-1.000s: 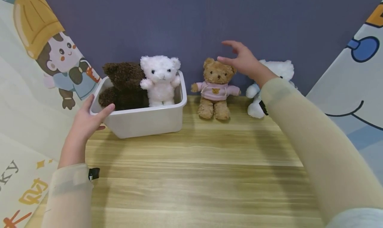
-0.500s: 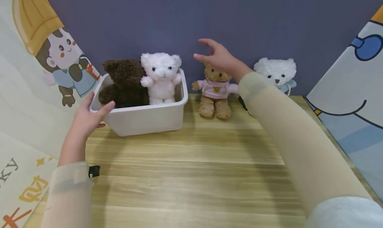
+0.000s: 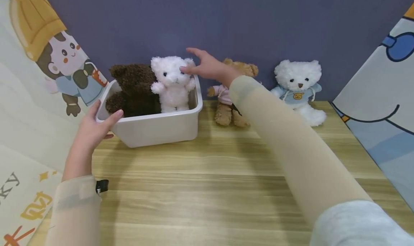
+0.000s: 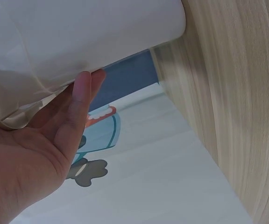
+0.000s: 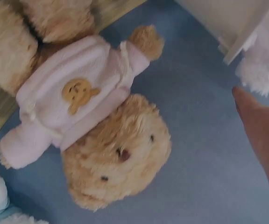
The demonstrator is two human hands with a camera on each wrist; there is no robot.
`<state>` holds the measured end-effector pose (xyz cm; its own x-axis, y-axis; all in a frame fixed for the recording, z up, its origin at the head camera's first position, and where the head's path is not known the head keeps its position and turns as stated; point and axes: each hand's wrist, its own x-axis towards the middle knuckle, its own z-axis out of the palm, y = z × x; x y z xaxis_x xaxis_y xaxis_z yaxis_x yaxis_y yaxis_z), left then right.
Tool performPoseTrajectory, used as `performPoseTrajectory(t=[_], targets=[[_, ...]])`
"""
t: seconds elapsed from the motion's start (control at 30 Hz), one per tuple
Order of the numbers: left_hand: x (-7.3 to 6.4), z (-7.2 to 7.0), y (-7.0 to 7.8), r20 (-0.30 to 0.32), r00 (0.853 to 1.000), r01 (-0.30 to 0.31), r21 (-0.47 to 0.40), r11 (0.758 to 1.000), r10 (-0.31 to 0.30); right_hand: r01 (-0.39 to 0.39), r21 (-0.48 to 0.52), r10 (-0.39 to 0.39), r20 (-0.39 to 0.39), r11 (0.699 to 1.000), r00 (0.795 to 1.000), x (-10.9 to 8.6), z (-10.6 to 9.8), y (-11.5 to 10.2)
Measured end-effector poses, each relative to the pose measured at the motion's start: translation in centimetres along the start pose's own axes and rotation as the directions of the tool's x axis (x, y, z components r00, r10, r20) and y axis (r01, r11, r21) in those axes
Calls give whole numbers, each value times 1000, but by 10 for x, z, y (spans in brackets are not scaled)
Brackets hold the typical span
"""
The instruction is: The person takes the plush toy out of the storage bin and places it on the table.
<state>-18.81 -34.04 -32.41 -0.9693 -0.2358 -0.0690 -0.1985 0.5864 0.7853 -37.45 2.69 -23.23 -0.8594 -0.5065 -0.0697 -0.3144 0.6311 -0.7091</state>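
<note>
Shifted left, the right hand, spread and empty, seems mid-reach for the left white bear, probably needing a grasp next, while the left hand grips the box.

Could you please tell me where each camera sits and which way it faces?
Head: on the person's head, looking forward and down at a white bin and plush bears; the left hand, right hand and both sleeves show.
Left wrist: worn there, facing the bin's outer wall and the wooden tabletop; the left hand shows at left.
Right wrist: worn there, facing the tan bear, which appears upside down; part of the right hand shows.
Shared: head and right wrist both show the tan bear.
</note>
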Motion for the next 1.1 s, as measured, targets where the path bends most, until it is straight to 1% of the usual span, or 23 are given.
performPoseTrajectory(t=[0.13, 0.27, 0.4, 0.6, 0.77, 0.87, 0.93, 1.0, 1.1], targets=[[-1, -1, 0, -3, 1000, -5, -13, 1000, 5, 6, -10, -6, 13, 1000, 1000, 5, 11, -6], [-2, -1, 0, -2, 1000, -9, -23, 1000, 9, 14, 58, -16, 41, 998, 999, 8, 20, -8], [-2, -1, 1, 2, 1000, -7, -23, 1000, 7, 22, 96, -29, 67, 995, 997, 10, 29, -11], [-2, -1, 0, -1, 1000, -6, -19, 1000, 6, 42, 46, -44, 47, 998, 998, 11, 44, -22], [-1, -2, -2, -1, 1000, -8, -23, 1000, 8, 88, -40, -87, 11, 995, 996, 14, 56, -28], [0, -1, -2, -1, 1000, -7, -22, 1000, 7, 95, -85, -96, -4, 992, 995, 18, 61, -27], [-1, -1, -2, -2, 1000, -8, -21, 1000, 8, 90, -89, -91, -9, 992, 996, 19, 63, -26], [-1, -1, -1, -3, 1000, -9, -20, 1000, 9, 87, -70, -88, -7, 994, 996, 19, 64, -26], [-1, -1, -2, -2, 1000, -13, -22, 1000, 13, 100, -53, -99, 12, 994, 995, 19, 66, -27]])
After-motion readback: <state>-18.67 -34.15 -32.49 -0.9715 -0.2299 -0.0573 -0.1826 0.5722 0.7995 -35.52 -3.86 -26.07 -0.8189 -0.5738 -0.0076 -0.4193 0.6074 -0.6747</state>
